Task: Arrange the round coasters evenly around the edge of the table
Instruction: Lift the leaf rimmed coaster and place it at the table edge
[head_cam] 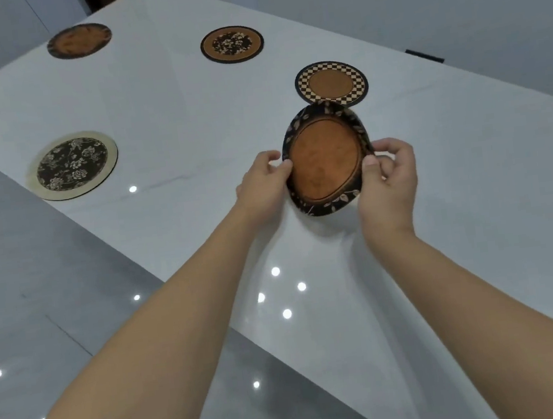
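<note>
I hold a round coaster point(326, 160) with a brown centre and a dark leaf-pattern rim, tilted up above the white table point(188, 116). My left hand point(263, 185) pinches its left edge and my right hand point(390, 179) pinches its right edge. Just beyond it a checkered-rim coaster point(331, 84) lies flat, partly hidden by the held one. Further back lie a floral-centre coaster point(232, 44) and a dark-rimmed brown coaster point(79, 40). A cream-rimmed floral coaster point(72, 165) rests near the table's left edge.
The table's left edge runs diagonally from the far left down to the bottom centre, with glossy grey floor point(38, 305) beyond it. A small dark object point(424, 55) sits past the table's right edge.
</note>
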Motion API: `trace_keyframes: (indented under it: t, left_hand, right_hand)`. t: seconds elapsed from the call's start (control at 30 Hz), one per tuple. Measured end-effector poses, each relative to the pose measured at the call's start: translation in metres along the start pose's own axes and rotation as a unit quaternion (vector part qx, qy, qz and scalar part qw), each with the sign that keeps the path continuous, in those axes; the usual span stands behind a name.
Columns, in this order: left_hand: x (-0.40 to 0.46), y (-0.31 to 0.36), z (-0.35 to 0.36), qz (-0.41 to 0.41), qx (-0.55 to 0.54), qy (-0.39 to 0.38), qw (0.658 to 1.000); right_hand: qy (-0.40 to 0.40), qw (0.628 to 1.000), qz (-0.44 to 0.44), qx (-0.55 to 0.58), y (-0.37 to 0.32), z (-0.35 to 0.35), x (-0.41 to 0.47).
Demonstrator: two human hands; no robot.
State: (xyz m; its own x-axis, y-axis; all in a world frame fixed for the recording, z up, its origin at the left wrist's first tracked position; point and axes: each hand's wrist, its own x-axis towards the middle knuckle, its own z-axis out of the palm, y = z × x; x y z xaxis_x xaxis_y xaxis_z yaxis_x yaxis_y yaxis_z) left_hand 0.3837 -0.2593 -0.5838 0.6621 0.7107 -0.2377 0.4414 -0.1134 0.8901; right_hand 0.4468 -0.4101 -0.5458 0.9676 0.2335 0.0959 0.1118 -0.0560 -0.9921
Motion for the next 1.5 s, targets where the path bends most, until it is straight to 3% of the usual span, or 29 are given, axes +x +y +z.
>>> trace_keyframes:
  t: [0.13, 0.2, 0.27, 0.33, 0.43, 0.6, 0.77, 1.03, 1.5]
  left_hand:
    - [-0.034, -0.021, -0.033, -0.005, -0.047, 0.027, 0.999]
    - [-0.051, -0.036, -0.053, -0.007, -0.031, 0.043, 0.999]
    - [-0.066, -0.057, -0.072, 0.011, 0.083, 0.069, 0.994]
    - [-0.079, -0.079, -0.084, 0.072, 0.259, 0.089, 0.959]
    - [-0.085, -0.097, -0.087, 0.147, 0.357, 0.104, 0.917]
    - [-0.08, -0.103, -0.086, 0.166, 0.368, 0.109, 0.908]
    - [-0.08, -0.101, -0.09, 0.16, 0.369, 0.088, 0.911]
    - [-0.079, -0.088, -0.101, 0.106, 0.337, -0.017, 0.935]
    - [-0.085, -0.091, -0.106, 0.137, 0.335, -0.018, 0.932]
  right_hand:
    - [-0.025, 0.996, 0.072, 0.047, -0.006, 0.002, -0.033]
    - [-0.063, 0.993, 0.104, 0.008, 0.001, 0.001, -0.052]
    - [-0.12, 0.983, 0.1, -0.092, 0.016, -0.002, -0.072]
    - [-0.183, 0.954, 0.044, -0.235, 0.035, -0.006, -0.092]
    - [-0.179, 0.921, -0.067, -0.339, 0.055, -0.005, -0.112]
    - [-0.13, 0.909, -0.114, -0.38, 0.063, 0.003, -0.117]
    - [-0.094, 0.923, -0.105, -0.357, 0.06, 0.001, -0.121]
    - [-0.134, 0.902, -0.096, -0.398, 0.055, 0.002, -0.122]
    - [-0.167, 0.903, -0.098, -0.383, 0.051, 0.002, -0.125]
